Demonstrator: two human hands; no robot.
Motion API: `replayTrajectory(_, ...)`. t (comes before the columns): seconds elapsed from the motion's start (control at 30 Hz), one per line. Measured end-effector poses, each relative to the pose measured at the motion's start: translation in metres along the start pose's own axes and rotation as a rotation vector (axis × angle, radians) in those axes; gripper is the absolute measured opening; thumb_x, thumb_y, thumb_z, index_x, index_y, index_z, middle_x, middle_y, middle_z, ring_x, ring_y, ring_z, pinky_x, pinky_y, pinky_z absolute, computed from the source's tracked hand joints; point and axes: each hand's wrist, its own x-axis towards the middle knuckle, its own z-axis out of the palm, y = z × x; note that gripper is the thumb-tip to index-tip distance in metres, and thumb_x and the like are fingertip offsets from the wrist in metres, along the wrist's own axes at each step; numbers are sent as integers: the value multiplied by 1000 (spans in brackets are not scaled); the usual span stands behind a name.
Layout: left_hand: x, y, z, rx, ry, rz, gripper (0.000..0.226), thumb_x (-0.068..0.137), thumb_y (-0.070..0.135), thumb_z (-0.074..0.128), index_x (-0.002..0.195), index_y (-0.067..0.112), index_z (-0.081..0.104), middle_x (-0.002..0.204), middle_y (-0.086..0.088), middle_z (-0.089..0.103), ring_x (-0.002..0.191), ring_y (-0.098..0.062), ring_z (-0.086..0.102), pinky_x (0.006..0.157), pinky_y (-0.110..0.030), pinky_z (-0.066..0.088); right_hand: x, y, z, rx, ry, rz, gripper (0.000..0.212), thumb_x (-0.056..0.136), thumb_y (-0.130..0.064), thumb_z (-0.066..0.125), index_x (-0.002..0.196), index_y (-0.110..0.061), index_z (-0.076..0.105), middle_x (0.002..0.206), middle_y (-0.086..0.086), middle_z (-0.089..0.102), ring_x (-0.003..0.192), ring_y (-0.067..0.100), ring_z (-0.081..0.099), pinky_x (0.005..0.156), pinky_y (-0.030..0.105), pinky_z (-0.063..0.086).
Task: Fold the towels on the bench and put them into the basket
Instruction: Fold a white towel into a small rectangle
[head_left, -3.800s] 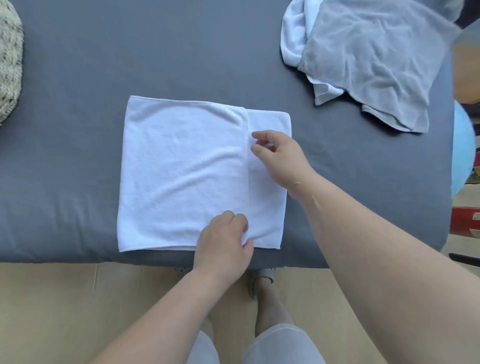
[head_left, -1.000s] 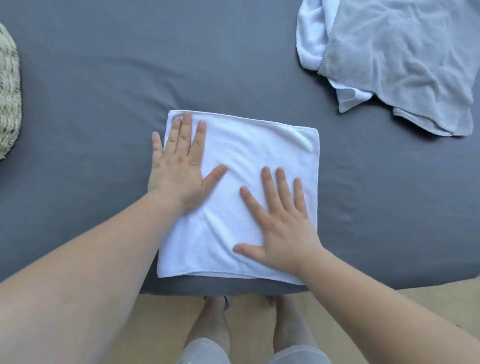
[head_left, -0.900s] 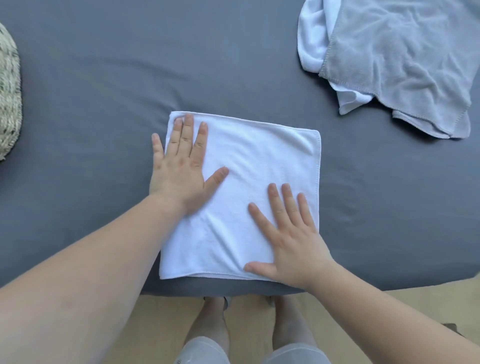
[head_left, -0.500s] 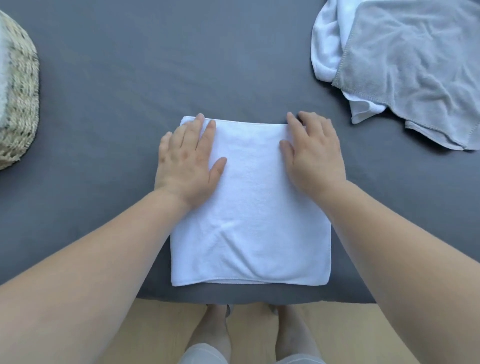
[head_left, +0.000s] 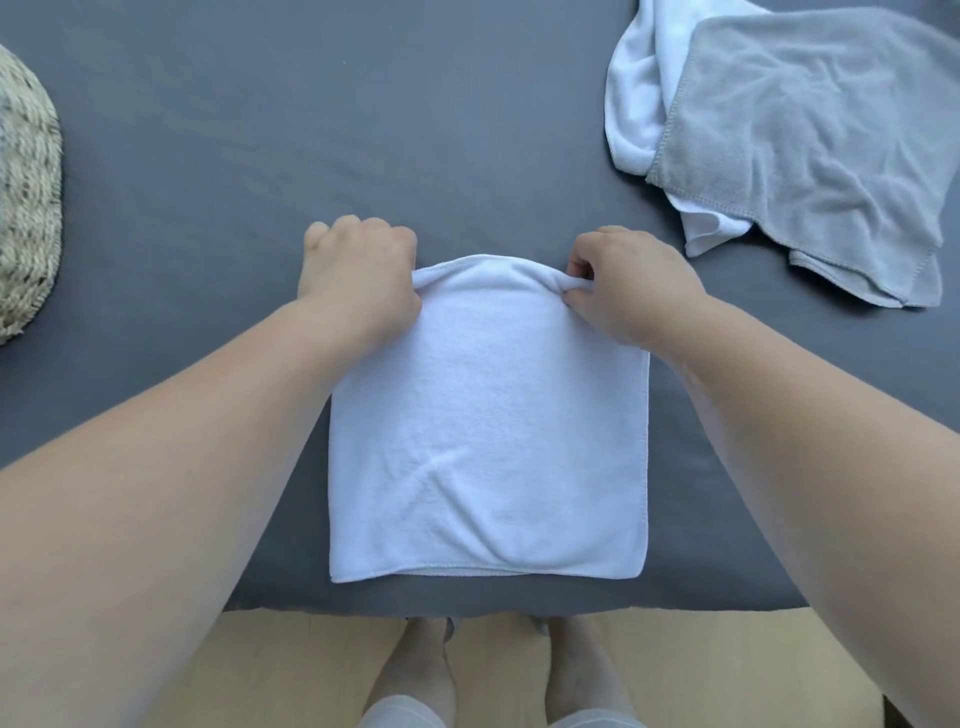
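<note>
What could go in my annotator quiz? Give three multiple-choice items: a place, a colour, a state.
1. Where is the basket? A. at the view's left edge B. beside the loose towels C. on the floor
2. What colour is the top towel of the loose pile? A. blue B. grey C. yellow
3. What do the hands do to the white towel? A. press it flat B. hover clear C. pinch its far corners
Key: 1 A, it sits far left on the bench. 2 B, grey over white. 3 C, left hand and right hand each grip a corner.
</note>
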Motion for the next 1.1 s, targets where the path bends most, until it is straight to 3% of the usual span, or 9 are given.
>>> replayTrajectory(0.07, 3, -3, -2, -55, 62, -15, 13, 81, 8, 51, 86, 21, 49, 85, -3, 55, 84, -28, 43, 78, -37, 27, 2, -1, -5, -27, 47, 11, 9, 94, -27, 55, 99, -20, 57, 101, 2, 61, 94, 29, 52, 73, 37, 39)
replayTrajectory(0.17, 8, -5, -7, -131, 251, -30, 16, 81, 3, 48, 88, 18, 51, 83, -6, 59, 80, -31, 45, 75, -39, 28, 7, -3, -11, -57, 254, 23, 14, 95, -23, 53, 107, -16, 58, 105, 8, 62, 99, 34, 53, 79, 41, 37)
replayTrajectory(0.27, 8, -6, -16, -217, 401, -28, 25, 86, 7, 48, 106, 15, 61, 91, -9, 62, 87, -35, 51, 79, -42, 33, 9, -6, -19, 155, 268, 76, 30, 94, -19, 54, 122, -17, 60, 115, 7, 61, 109, 31, 54, 87, 37, 39)
replayTrajectory(0.43, -27, -14, -9, -276, 513, 44, 10, 84, 10, 56, 79, 15, 64, 77, -6, 55, 74, -31, 47, 67, -38, 30, -21, 0, -21, 206, 292, -31, 6, 84, -12, 63, 89, -16, 64, 92, 1, 50, 81, 21, 48, 66, 32, 31)
replayTrajectory(0.53, -67, -19, 11, -370, 520, 106, 8, 74, 5, 63, 75, 13, 62, 74, -6, 58, 70, -32, 50, 64, -43, 41, -59, 3, -5, 225, 264, -116, 12, 79, -9, 67, 82, -19, 63, 84, -3, 52, 74, 23, 52, 62, 35, 40)
replayTrajectory(0.7, -126, -13, 49, -405, 431, 150, 11, 67, 0, 56, 71, 11, 58, 71, -3, 56, 66, -29, 47, 62, -46, 43, -112, 9, 31, 213, 188, -139, 21, 75, 2, 64, 81, -18, 65, 85, -5, 55, 75, 20, 51, 60, 36, 48)
replayTrajectory(0.9, -163, -11, 63, -336, 510, 173, 17, 72, -7, 54, 75, 6, 64, 73, -5, 59, 68, -32, 52, 60, -46, 43, -152, 6, 48, 218, 223, -219, 28, 70, 11, 66, 83, -13, 67, 84, -2, 55, 75, 24, 51, 60, 36, 47)
replayTrajectory(1.1, -187, -6, 79, -275, 489, 161, 20, 64, -14, 54, 63, 6, 56, 66, -7, 49, 61, -28, 36, 51, -44, 33, -168, 13, 69, 97, 331, -205, 29, 67, 15, 64, 76, -12, 63, 75, 2, 50, 65, 27, 42, 55, 41, 42)
